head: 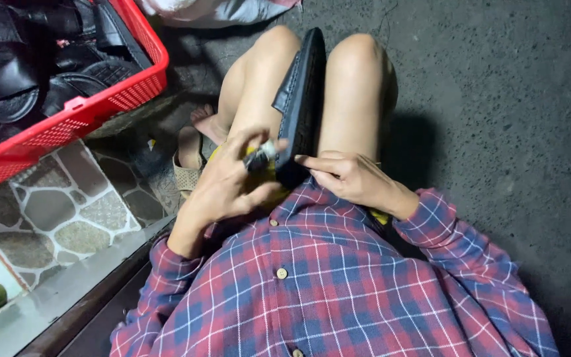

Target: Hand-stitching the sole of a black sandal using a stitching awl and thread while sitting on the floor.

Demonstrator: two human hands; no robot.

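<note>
Two hands meet at the near end of a black shoe (302,99) that stands on edge between the person's bare knees, its long axis running straight away from the body toward the dark floor (497,99). The right hand (348,175) lies against the shoe's near end from the right, fingers stretched flat and pressing its side rather than wrapped round it. The left hand (229,182) is curled about a small tube (259,157), dark with a pale tip and a bit of yellow showing; the tip sits just beside the shoe's near left edge, touching or almost so. Both hands are equally near that end; the far end is well apart from them. Left of the knees, a red basket (87,112) holds more black sandals (8,73).
</note>
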